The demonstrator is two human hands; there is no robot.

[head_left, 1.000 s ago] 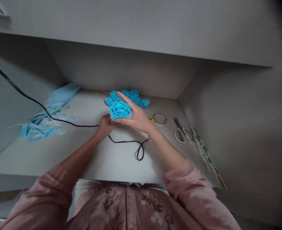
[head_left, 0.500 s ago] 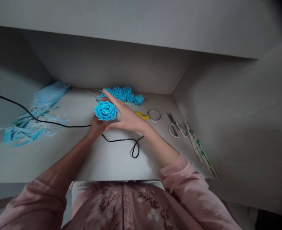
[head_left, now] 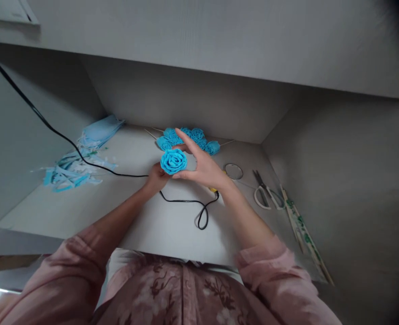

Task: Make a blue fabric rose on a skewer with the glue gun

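A blue artificial rose faces up at the middle of the view. My left hand is closed below and left of it, around what appears to be its base or stem; the gripped part is hidden behind the bloom. My right hand cups the bloom from the right, its thumb at the lower edge and bent fingers at the upper edge, while the index finger points up and away. Behind the hands lies a cluster of similar blue roses on thin sticks, partly covered by my right hand.
Folded blue face masks and cut blue-white scraps lie at left. A black cord crosses the white surface to a mostly hidden yellow tool. At right are a wire ring, scissors and sticks with green bits.
The view has shifted, so everything sits farther right. My right thumb and bent fingers have closed in on the rose, whose petals look more gathered.
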